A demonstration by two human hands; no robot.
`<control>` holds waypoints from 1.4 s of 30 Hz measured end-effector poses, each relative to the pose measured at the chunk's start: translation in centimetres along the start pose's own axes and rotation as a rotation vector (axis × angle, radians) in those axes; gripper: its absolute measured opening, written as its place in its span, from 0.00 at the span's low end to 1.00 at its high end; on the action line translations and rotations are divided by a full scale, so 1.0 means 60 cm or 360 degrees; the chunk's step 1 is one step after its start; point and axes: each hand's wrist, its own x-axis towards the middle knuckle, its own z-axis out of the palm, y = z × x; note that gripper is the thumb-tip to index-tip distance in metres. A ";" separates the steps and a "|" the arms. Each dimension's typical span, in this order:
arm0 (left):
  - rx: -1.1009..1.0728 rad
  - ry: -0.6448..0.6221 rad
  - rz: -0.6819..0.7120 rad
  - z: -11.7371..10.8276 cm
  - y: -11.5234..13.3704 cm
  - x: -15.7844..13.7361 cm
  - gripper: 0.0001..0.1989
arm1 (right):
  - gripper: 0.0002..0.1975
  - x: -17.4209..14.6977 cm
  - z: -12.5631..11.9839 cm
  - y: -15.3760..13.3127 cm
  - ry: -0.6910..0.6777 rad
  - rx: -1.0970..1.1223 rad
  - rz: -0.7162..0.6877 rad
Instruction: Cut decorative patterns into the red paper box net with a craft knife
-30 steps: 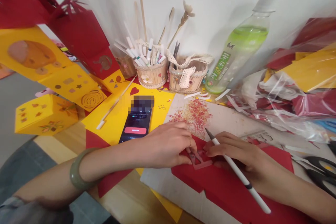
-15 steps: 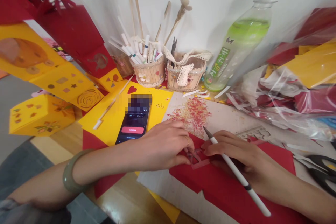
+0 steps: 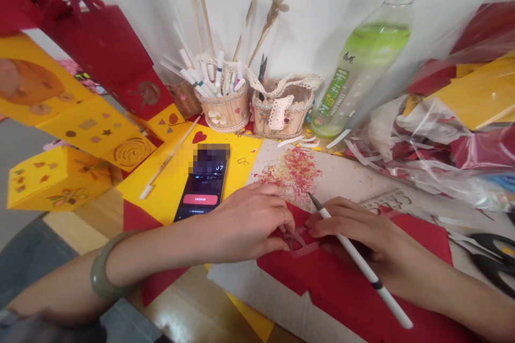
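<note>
My right hand (image 3: 358, 236) holds a white marker pen (image 3: 360, 260) with a black band. The pen slants across the fingers, its grey tip pointing up and away from the paper. Thumb and fingertips of my left hand (image 3: 257, 220) close on a small pinkish piece with cut-out openings (image 3: 303, 244). That piece lies on a folded sheet of red card (image 3: 289, 273). My right fingertips are at the piece's right side; whether they touch it I cannot tell. Part of the piece is hidden under my left fingers.
A phone (image 3: 205, 182) lies on yellow paper (image 3: 237, 171). Behind stand a basket of markers (image 3: 223, 112), a second basket (image 3: 281, 118) and a green drink bottle (image 3: 358, 75). Black-handled scissors (image 3: 491, 257) and a clear ruler (image 3: 382, 199) lie right; yellow paper boxes (image 3: 60, 177) stand left.
The whole view has shifted slightly, so things appear a little further left. Both hands keep nearly the same pose, with the pen still in my right hand.
</note>
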 end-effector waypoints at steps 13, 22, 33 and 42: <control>-0.0062 0.0013 -0.0048 0.001 0.001 -0.001 0.07 | 0.13 0.003 -0.001 0.004 -0.0019 0.0015 -0.0029; -0.0091 0.0045 -0.0049 0.003 0.002 -0.001 0.07 | 0.16 0.004 -0.002 0.006 -0.0060 -0.0017 -0.0051; -0.0052 0.0042 -0.0051 0.002 0.000 -0.001 0.07 | 0.16 0.001 0.000 0.008 -0.0057 0.0001 -0.0072; -0.0048 0.0000 -0.0078 0.001 0.002 0.001 0.08 | 0.15 0.003 0.001 0.010 -0.0010 0.0000 -0.0074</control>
